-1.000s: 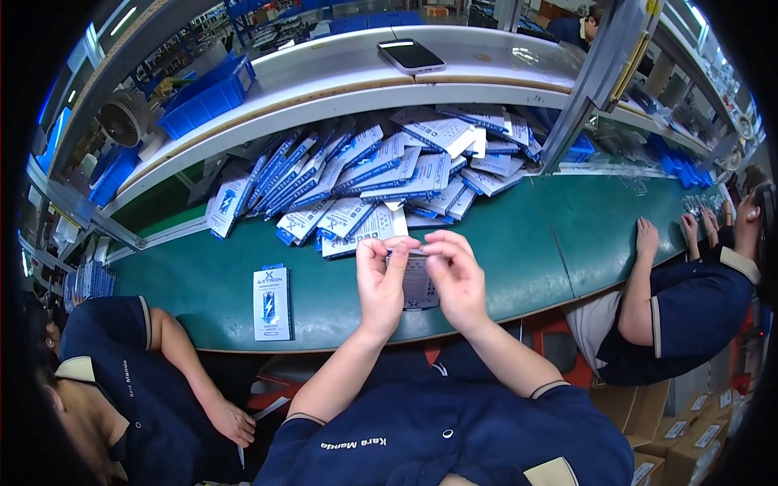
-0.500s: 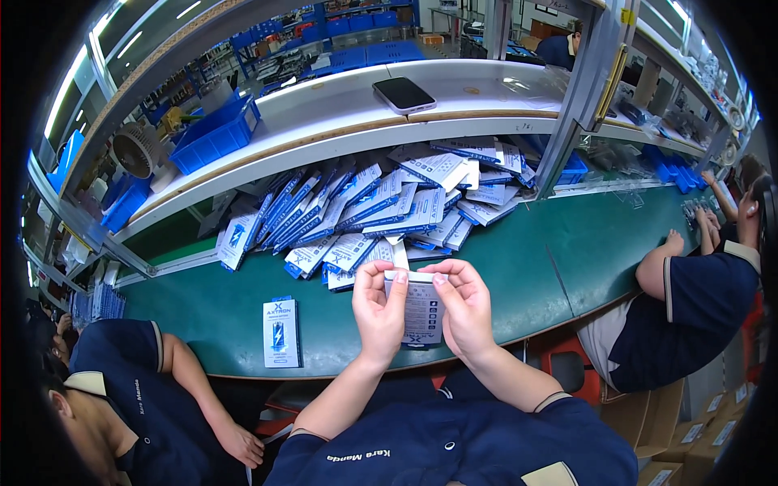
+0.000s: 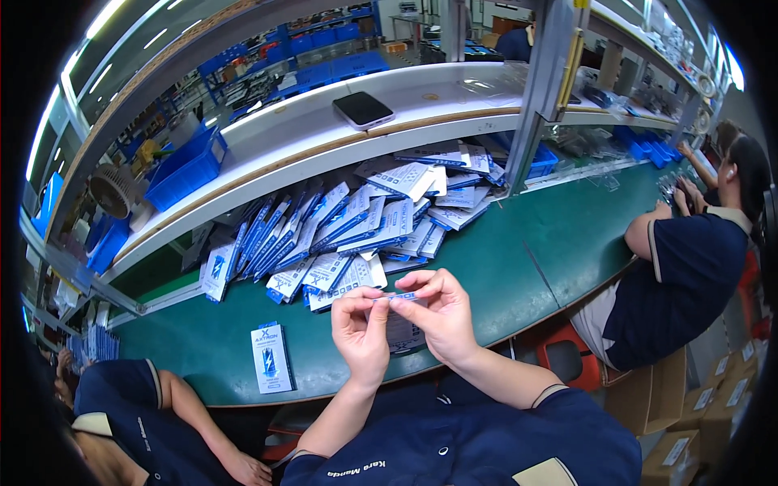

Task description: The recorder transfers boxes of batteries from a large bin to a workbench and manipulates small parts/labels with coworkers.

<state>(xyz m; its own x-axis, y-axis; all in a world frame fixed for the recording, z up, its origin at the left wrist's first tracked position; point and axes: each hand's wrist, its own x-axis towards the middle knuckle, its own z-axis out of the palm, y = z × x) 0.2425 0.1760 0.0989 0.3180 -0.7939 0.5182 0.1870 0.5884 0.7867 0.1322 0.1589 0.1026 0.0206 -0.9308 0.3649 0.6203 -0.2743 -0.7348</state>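
Note:
A flat white-and-blue carton [image 3: 404, 334] is held between my two hands over the table's front edge. My left hand [image 3: 361, 336] pinches the carton's top end from the left. From the other side my right hand [image 3: 444, 318] closes on the same end, thumb and fingertips at the narrow edge. The hands partly cover the carton. To the left, a like carton [image 3: 271, 358] lies face up on the green table [image 3: 506, 263]. Just beyond my hands spreads a heap of such cartons [image 3: 365, 225], overlapping at various angles.
Behind the heap runs a white shelf [image 3: 300, 113] bearing a phone [image 3: 362, 109], a blue bin [image 3: 188, 170] and a small fan [image 3: 112, 192]. A metal post [image 3: 545, 97] rises right of the heap. Co-workers sit at left [image 3: 113, 421] and right [image 3: 689, 267]; brown cardboard boxes [image 3: 717, 405] stand at lower right.
The carton has tipped, so its top edge now faces me more and less of its printed face shows. My fingers have drawn together along that edge. The whole view has shifted.

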